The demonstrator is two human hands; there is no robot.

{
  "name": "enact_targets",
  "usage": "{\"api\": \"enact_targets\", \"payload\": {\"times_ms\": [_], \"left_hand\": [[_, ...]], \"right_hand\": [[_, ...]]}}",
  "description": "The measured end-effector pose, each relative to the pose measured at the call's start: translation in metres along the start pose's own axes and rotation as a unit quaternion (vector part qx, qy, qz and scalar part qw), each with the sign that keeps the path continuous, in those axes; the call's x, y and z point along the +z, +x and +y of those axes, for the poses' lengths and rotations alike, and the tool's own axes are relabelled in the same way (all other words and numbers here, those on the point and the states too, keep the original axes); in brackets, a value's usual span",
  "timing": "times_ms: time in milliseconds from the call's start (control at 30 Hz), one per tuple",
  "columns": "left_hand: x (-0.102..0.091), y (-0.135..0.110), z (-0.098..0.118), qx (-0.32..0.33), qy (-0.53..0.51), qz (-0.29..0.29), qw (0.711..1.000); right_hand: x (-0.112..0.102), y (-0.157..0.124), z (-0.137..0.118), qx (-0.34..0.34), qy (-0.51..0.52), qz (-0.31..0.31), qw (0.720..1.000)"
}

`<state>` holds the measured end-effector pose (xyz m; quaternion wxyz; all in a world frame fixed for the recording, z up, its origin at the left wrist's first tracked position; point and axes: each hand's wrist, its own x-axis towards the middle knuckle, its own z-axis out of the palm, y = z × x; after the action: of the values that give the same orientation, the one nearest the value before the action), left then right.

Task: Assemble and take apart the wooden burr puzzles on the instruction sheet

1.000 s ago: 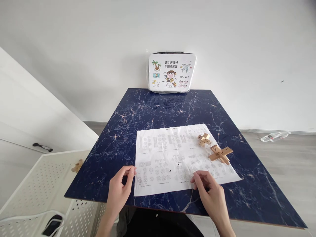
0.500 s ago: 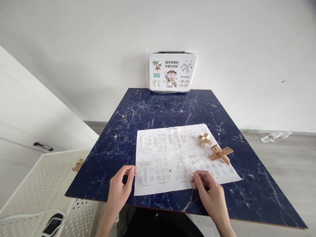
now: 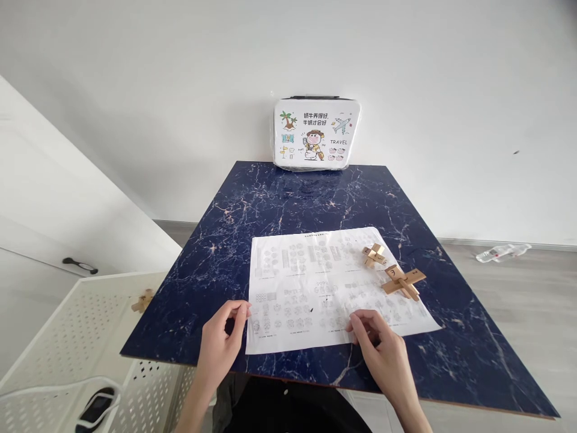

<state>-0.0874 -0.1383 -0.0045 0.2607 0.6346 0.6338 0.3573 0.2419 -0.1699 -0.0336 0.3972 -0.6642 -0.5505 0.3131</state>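
A white instruction sheet (image 3: 293, 288), printed with rows of small grey diagrams, lies flat on a dark blue marbled table (image 3: 288, 198). My left hand (image 3: 225, 334) is closed at the sheet's left edge, thumb and forefinger pinched on it. At the lower edge, my right hand (image 3: 377, 343) is curled, with its fingertips on the paper; its inner fingers are partly hidden. Two wooden interlocking puzzles rest on the sheet's right side: a smaller, paler one (image 3: 374, 255) and a larger, browner one (image 3: 404, 281), both with dark numbers marked on them.
Against the wall at the table's far edge stands a white cartoon-printed case (image 3: 311, 133). A cream perforated cabinet (image 3: 85, 325) on the left holds another wooden piece (image 3: 142, 300), a white cable and a black device (image 3: 95, 409). Clear plastic bottles (image 3: 502, 252) lie on the floor at right.
The view has shifted very slightly. Both hands, the sheet and the wooden puzzles stay in practically the same places.
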Motion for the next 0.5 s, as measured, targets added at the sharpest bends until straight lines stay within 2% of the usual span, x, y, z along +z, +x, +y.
{"api": "enact_targets", "payload": {"times_ms": [167, 333, 500], "left_hand": [[-0.001, 0.0, 0.002, 0.006, 0.003, 0.007, 1.0], [-0.002, -0.001, 0.007, 0.017, 0.006, 0.016, 1.0], [-0.001, -0.001, 0.004, 0.014, 0.001, 0.019, 1.0]], "right_hand": [[0.001, 0.018, -0.006, -0.015, 0.059, -0.033, 0.998], [0.001, 0.059, -0.017, -0.059, 0.106, -0.027, 0.992], [0.005, 0.094, -0.016, -0.067, 0.063, -0.02, 0.996]]}}
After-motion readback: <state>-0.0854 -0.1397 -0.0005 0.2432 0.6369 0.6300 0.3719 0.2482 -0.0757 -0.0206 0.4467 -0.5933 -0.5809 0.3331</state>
